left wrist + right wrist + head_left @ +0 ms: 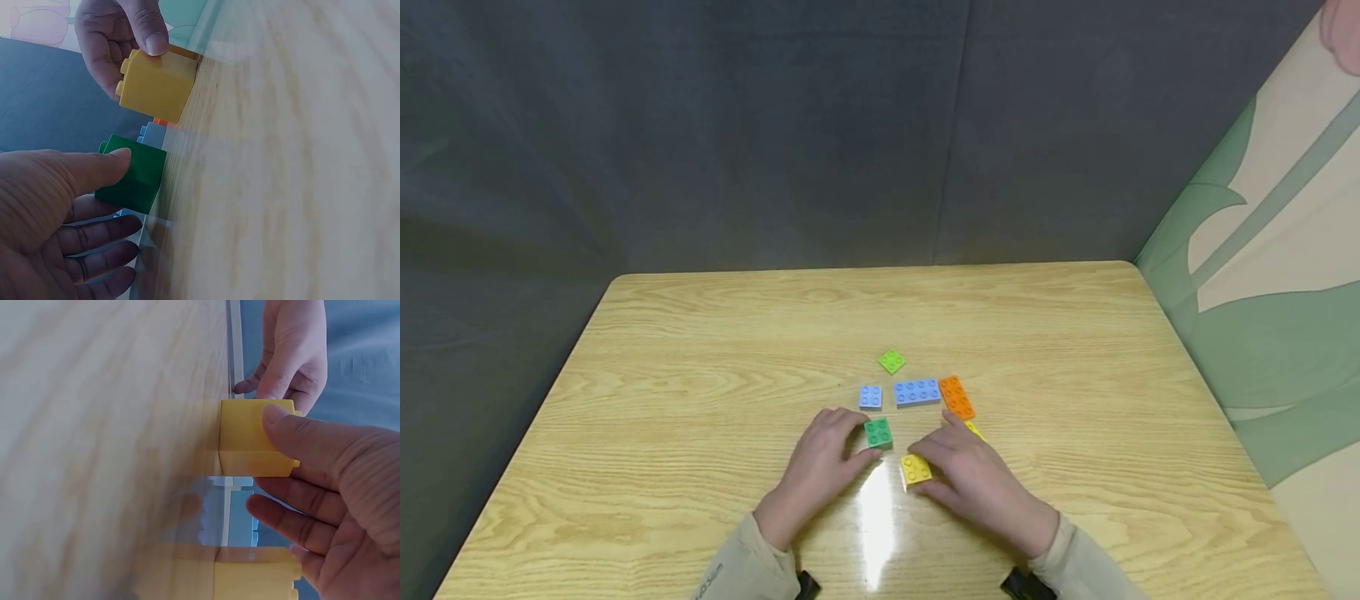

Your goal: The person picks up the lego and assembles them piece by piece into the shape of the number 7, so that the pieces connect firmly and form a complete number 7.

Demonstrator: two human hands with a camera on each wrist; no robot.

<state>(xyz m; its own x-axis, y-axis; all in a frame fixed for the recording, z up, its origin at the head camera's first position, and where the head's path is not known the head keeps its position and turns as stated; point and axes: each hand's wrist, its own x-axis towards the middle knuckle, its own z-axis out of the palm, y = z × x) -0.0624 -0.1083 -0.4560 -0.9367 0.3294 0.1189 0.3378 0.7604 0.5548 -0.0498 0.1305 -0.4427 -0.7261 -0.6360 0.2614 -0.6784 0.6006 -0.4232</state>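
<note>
The left hand [822, 454] pinches a green brick [877, 432], the right hand [976, 482] a yellow brick [916, 468]; not joined yet, other bricks [917, 392] seemingly neither.

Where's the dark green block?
In the head view, the dark green block is below frame centre, held in the left hand, just below the small blue block, left of the right hand's yellow block.

Table [700, 375] bearing bricks [917, 392], apparently seven.
</note>
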